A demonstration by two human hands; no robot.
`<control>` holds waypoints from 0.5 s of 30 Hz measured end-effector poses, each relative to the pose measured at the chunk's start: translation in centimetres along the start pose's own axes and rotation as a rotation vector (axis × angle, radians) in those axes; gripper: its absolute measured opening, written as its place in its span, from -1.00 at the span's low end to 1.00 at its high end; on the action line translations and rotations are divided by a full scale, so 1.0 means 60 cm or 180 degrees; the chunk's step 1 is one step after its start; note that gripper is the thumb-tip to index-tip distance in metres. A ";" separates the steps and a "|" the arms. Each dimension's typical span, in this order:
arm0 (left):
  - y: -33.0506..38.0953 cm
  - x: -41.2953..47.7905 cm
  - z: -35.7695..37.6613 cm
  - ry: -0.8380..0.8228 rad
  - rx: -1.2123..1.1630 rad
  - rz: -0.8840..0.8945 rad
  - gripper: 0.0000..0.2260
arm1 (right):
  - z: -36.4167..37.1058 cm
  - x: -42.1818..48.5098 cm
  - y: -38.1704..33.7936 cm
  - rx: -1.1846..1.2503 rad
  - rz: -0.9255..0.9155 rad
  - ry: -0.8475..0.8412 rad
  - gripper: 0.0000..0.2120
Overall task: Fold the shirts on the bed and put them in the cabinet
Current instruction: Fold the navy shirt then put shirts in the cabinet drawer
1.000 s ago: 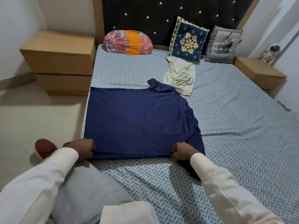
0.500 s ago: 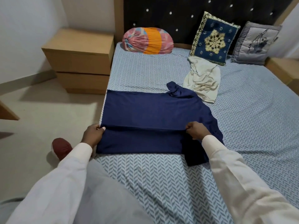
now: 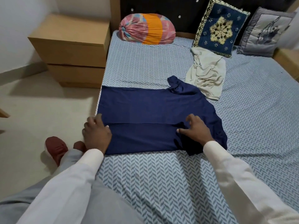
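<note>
Navy shirt (image 3: 153, 110) flat against the left edge of the bed (image 3: 161, 183), near strip folded up over the body, one sleeve bunched at the cloth's far right corner. Left hand (image 3: 97, 133) on the fold's left end, fingers blurred, seemingly loose rather than pinching. Right hand (image 3: 195, 128) on the fold's right end, fingers spread, pressing down. Cream shirt (image 3: 205, 75) crumpled nearer the head edge, just beside the navy one. Wooden cabinet (image 3: 72, 46) beside the bed's left edge.

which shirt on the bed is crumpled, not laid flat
The cream shirt, bunched up by the blue cushion; the navy shirt lies spread flat with its near edge folded over.
</note>
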State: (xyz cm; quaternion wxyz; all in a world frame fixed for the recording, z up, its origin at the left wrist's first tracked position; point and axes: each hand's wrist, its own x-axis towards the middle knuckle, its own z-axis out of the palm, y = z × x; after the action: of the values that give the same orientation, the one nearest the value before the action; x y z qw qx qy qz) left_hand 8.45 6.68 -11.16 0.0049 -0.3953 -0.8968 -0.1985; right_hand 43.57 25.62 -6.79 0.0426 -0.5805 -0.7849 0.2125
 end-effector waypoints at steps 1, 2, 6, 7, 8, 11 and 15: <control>0.026 -0.017 0.004 -0.0057 -0.0067 0.0396 -0.50 | -0.007 -0.019 0.007 -0.0159 -0.0002 -0.0217 -0.39; 0.052 -0.035 0.010 -0.0280 -0.0239 0.0804 -0.49 | -0.011 -0.037 0.013 -0.0404 0.0013 -0.0486 -0.35; 0.160 -0.108 0.046 -0.1611 -0.0264 0.2032 -0.40 | 0.002 -0.072 0.037 -0.1427 -0.0111 -0.1203 -0.40; 0.175 -0.117 0.054 -0.1803 -0.0055 0.2151 -0.38 | 0.004 -0.067 0.036 -0.1461 -0.0143 -0.1225 -0.49; 0.187 -0.122 0.060 -0.1934 0.0149 0.2183 -0.36 | -0.001 -0.059 0.031 -0.1482 -0.0180 -0.1245 -0.58; 0.198 -0.123 0.076 -0.2020 0.0431 0.1988 -0.34 | -0.053 0.008 0.020 -0.1284 -0.0232 -0.1353 -0.88; 0.191 -0.122 0.086 -0.2016 0.0411 0.1839 -0.35 | -0.149 0.114 0.023 0.0498 0.0364 0.0534 -0.84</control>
State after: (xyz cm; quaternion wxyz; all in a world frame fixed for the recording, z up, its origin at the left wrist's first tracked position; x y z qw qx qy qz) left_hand 22.41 10.32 -13.11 -0.1905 -0.6704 -0.7171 -0.0014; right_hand 45.41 34.83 -0.45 0.1411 -0.6350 -0.7252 0.2259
